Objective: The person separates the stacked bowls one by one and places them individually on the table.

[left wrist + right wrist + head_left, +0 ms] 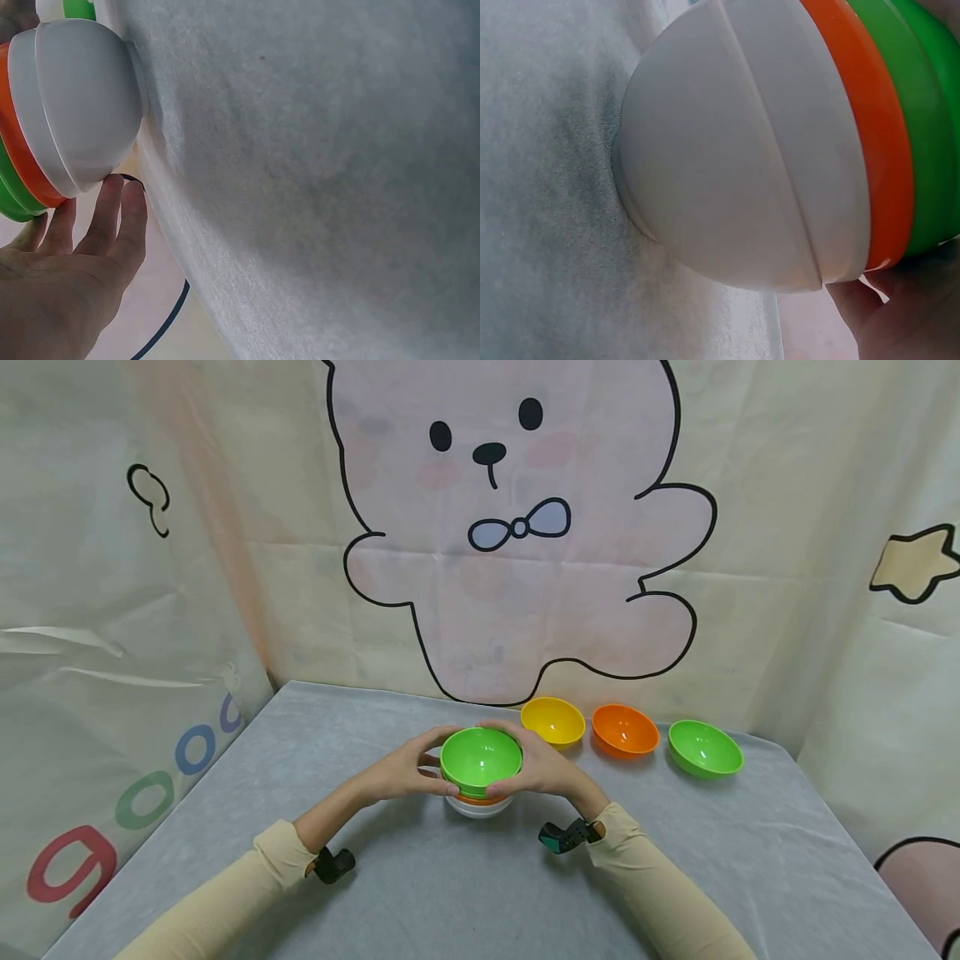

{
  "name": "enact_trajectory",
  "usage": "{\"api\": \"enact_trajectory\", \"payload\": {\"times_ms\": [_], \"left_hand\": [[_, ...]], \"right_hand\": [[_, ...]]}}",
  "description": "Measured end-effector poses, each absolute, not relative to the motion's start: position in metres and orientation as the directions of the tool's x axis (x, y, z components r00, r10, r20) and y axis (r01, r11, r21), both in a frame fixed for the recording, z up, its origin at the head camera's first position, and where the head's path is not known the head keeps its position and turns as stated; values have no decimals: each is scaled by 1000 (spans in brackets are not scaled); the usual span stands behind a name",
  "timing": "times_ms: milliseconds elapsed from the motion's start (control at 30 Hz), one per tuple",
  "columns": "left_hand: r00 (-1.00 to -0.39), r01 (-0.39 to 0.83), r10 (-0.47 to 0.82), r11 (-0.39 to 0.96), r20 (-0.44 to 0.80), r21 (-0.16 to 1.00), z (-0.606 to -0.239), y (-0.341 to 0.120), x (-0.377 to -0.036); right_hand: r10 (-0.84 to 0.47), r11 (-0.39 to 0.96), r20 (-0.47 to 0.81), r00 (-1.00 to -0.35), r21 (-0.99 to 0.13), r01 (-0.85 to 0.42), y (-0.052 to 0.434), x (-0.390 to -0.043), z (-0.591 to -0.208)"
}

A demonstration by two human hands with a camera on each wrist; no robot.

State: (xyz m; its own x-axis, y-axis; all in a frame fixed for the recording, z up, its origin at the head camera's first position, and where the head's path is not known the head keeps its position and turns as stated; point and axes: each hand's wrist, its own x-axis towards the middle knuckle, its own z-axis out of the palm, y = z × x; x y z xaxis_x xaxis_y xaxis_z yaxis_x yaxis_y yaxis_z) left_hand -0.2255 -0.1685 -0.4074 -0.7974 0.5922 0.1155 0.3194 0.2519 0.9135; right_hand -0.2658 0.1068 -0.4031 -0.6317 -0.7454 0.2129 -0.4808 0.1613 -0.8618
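Observation:
A stack of nested bowls stands on the table between the two hands. Its top is a green bowl [482,760], above an orange bowl [480,800] and a white bowl [478,811] at the bottom. My left hand [408,768] holds the stack's left side, thumb at the front; in the left wrist view its fingertips reach from the green rim to the white bowl [86,105]. From the right, my right hand [546,767] grips the same stack, thumb in front and fingers behind. The right wrist view shows the orange band [877,142] between white and green.
Behind and right of the stack, a yellow bowl [553,723], an orange bowl [625,732] and another green bowl [705,749] stand in a row near the table's back edge. A printed curtain [517,627] hangs behind the grey-covered table [450,893].

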Motion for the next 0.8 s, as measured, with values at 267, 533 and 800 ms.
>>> {"api": "enact_trajectory", "payload": {"times_ms": [267, 533, 800], "left_hand": [[-794, 317, 596, 242, 117, 917, -412, -169, -228], [-790, 316, 602, 234, 118, 920, -412, -168, -228], [-803, 283, 587, 227, 100, 932, -411, -167, -226]], "right_hand": [[-745, 150, 227, -627, -859, -490, 107, -266, -403], [-741, 150, 230, -631, -859, -489, 109, -266, -402], [-711, 118, 294, -638, -845, -521, 114, -266, -390]]}}
